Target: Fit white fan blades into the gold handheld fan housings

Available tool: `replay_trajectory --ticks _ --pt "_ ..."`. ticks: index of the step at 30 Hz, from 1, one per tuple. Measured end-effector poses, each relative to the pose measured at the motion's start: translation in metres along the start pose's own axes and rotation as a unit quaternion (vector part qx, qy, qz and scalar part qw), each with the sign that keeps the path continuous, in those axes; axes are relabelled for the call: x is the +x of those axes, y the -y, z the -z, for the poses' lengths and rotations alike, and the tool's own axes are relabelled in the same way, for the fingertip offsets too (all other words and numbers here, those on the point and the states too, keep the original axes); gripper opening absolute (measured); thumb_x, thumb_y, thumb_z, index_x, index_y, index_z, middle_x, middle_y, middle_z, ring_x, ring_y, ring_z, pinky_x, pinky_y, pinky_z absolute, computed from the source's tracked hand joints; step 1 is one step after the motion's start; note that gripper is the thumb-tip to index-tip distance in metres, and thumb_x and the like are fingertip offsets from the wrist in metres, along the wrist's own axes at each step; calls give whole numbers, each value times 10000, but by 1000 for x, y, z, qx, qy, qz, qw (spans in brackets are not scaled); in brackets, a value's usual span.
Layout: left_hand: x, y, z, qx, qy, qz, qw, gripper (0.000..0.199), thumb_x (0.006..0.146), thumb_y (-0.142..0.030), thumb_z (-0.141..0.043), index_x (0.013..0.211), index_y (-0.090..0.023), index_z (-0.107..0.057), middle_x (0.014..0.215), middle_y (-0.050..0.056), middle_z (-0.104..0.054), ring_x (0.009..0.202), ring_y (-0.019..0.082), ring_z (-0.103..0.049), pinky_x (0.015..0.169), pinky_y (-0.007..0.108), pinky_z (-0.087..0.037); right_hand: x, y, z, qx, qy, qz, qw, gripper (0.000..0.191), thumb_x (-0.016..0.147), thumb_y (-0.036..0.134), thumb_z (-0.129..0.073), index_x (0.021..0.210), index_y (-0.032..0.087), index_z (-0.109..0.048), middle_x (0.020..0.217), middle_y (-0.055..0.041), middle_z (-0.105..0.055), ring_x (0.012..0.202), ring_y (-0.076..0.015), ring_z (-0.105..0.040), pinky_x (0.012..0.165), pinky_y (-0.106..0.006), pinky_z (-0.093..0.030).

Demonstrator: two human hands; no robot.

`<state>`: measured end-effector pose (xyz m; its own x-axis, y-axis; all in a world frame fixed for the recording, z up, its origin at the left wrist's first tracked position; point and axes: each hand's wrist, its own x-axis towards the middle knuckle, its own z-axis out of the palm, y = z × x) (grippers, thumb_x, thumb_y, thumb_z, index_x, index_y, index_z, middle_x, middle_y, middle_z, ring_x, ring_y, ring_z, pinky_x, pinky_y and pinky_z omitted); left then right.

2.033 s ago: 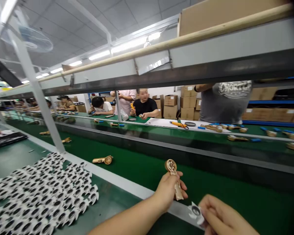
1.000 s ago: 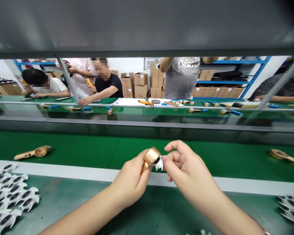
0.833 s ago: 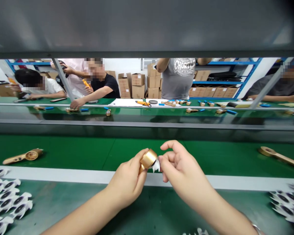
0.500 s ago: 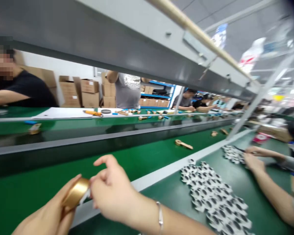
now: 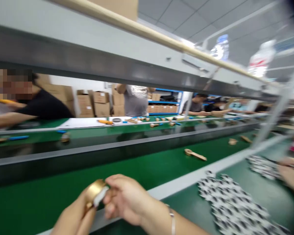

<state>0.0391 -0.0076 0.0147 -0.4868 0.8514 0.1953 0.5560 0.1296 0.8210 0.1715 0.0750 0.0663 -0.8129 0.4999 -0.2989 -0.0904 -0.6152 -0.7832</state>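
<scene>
My left hand [image 5: 74,213] grips a gold-coloured round piece [image 5: 95,192] near the bottom of the view. White material [image 5: 101,196] shows on the right side of that piece. Close against this side is my right hand [image 5: 129,199], its fingers curled and its fingertips at the edge of the piece. Whether those fingertips pinch anything is too blurred to tell. Both hands are over the near edge of the green belt [image 5: 137,169].
Many white pieces with black centres [image 5: 235,205] lie on the green table at right, near another person's hand [image 5: 292,169]. A wooden-coloured part [image 5: 195,154] lies on the belt. A grey beam [image 5: 112,58] crosses above; people sit beyond.
The view has shifted, so the scene sits lower and mostly further right. My right hand's raised index finger has come down to the gold-coloured piece, and more of its white side shows.
</scene>
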Motion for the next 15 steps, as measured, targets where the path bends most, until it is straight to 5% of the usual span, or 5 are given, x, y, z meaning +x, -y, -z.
replay_trajectory --ticks 4,9,12,15 --pt "1 5 28 -24 69 -98 993 271 931 -370 -443 1071 -196 -597 827 15 -629 761 181 -583 732 257 -467 -4 -5 3 6 -7 26 1000 218 941 352 -406 1065 175 -437 622 26 -558 420 -93 -450 451 -203 -401" --pt "17 20 45 -55 32 -39 997 321 946 -431 -419 1106 -186 -551 661 -49 -472 570 117 -422 583 229 -342 2 -6 6 -33 -10 24 999 231 981 407 -413 1047 190 -457 680 30 -546 473 -87 -438 498 -214 -353" --pt "23 30 53 67 13 -53 996 383 982 -409 -305 1220 -192 -513 742 -6 -554 635 151 -508 624 261 -362 3 -2 9 -60 -28 29 997 244 963 428 -442 1025 194 -474 697 30 -536 496 -91 -447 516 -213 -348" --pt "26 43 56 266 4 -73 961 417 969 -337 -308 1340 -204 -444 1027 82 -633 848 215 -592 736 314 -411 6 2 15 -112 -44 45 992 246 927 431 -482 994 194 -492 712 27 -537 524 -95 -468 530 -211 -359"
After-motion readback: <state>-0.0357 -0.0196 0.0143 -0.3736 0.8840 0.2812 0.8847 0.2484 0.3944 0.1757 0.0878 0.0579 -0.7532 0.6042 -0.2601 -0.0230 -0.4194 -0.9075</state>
